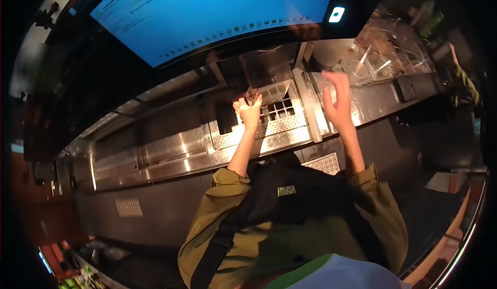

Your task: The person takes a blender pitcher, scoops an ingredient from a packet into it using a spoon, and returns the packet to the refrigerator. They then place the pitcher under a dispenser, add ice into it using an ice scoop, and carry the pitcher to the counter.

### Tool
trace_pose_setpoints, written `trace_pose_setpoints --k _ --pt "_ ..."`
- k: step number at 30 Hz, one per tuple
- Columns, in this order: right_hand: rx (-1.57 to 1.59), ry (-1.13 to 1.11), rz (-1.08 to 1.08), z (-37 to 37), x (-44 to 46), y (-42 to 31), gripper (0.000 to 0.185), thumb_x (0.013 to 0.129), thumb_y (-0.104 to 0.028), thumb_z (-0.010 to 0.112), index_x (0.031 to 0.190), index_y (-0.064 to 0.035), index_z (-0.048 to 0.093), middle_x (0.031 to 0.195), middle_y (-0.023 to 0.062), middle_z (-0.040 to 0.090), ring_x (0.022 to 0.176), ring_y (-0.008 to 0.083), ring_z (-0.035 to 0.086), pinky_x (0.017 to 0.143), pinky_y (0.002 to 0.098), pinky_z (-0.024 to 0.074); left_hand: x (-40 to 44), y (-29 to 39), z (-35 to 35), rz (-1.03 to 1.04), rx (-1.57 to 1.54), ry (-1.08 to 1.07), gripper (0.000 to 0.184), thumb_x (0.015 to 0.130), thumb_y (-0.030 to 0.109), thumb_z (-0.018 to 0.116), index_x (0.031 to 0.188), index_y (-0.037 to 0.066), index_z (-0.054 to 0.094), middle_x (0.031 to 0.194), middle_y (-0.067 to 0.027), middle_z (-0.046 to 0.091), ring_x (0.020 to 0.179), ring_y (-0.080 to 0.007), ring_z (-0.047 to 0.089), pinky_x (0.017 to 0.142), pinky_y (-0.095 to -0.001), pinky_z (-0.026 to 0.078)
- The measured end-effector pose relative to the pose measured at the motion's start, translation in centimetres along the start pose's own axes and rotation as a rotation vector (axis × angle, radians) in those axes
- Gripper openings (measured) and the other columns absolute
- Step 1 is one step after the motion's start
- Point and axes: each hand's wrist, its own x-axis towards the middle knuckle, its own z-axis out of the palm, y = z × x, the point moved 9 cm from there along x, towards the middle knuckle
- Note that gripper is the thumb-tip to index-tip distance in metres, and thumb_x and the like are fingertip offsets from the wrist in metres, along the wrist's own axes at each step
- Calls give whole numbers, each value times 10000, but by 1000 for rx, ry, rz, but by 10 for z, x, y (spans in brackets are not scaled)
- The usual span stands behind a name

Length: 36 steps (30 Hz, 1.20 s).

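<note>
My left hand [249, 112] is closed around the near left edge of a clear plastic container [273, 91], which tilts over a steel well. Below it lies a dark grid [279, 111] of square openings, framed by perforated steel [282, 127]. My right hand [339, 100] is raised to the right of the well, over the steel counter. Its thumb and fingers are apart and nothing shows between them. The far side of the container is in shadow, so its full shape is hard to make out.
A large lit screen [217, 9] hangs over the back of the counter. Clear tubs and cups [385, 63] stand at the right, beside a small dark box [405, 89]. Steel recesses [173, 139] run to the left. Another person's sleeve [464, 89] shows at the far right.
</note>
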Motion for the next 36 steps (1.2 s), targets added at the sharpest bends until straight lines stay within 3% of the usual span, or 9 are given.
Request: trace_pose_setpoints --k 5,11,16,19,23,25,28,31,36 --pt "-298 420 -396 -35 80 -91 378 686 -115 545 1064 -116 559 916 89 412 859 220 398 791 321 315 7 16 -9 176 127 -24 476 580 385 721 782 -15 558 802 -168 507 847 -319 465 754 -405 355" --pt "-516 426 -383 -29 117 -128 404 708 -177 546 1110 -141 536 959 89 357 915 223 322 845 352 266 16 1 2 118 42 -65 475 567 400 709 710 -29 566 759 -185 558 839 -328 487 784 -434 336" --pt "-164 568 -438 -51 80 -117 320 678 -75 523 997 -57 548 931 97 404 883 231 372 793 330 326 19 5 -2 84 26 -107 454 558 379 709 678 -34 565 783 -194 565 846 -339 493 789 -427 335" --pt "-72 443 -241 -27 28 -69 225 686 6 478 908 -14 514 895 113 484 879 249 423 788 336 348 17 7 -3 68 73 -95 449 562 359 710 723 -32 561 809 -180 560 839 -325 496 775 -415 353" --pt "116 16 439 53 -133 71 118 794 -63 446 849 11 519 746 125 533 706 240 521 655 301 412 17 2 2 73 112 -134 483 570 402 689 703 -44 560 804 -203 558 871 -338 479 822 -414 320" --pt "-75 -388 639 94 -289 164 237 779 -201 498 917 -11 528 832 236 541 770 312 559 637 361 422 17 3 1 87 114 -119 493 574 418 680 695 -44 562 797 -208 559 878 -341 473 841 -412 303" --pt "-64 -1201 1124 114 -493 197 217 803 -169 454 880 12 545 801 167 580 743 280 563 638 357 436 15 5 2 63 133 -158 495 579 413 687 718 -44 555 822 -223 544 882 -343 467 837 -411 317" --pt "3 -1033 1301 100 -529 200 238 808 -177 447 898 19 546 810 163 587 743 270 568 636 351 443 10 9 -4 107 62 -128 503 589 392 696 743 -61 539 821 -236 526 890 -353 460 813 -410 354" --pt "149 -688 1454 110 -509 216 272 816 -191 435 929 30 549 825 156 597 743 252 577 632 340 456 1 -24 -16 96 1 -372 543 681 308 637 1086 3 445 998 -217 484 993 -368 455 835 -398 384"
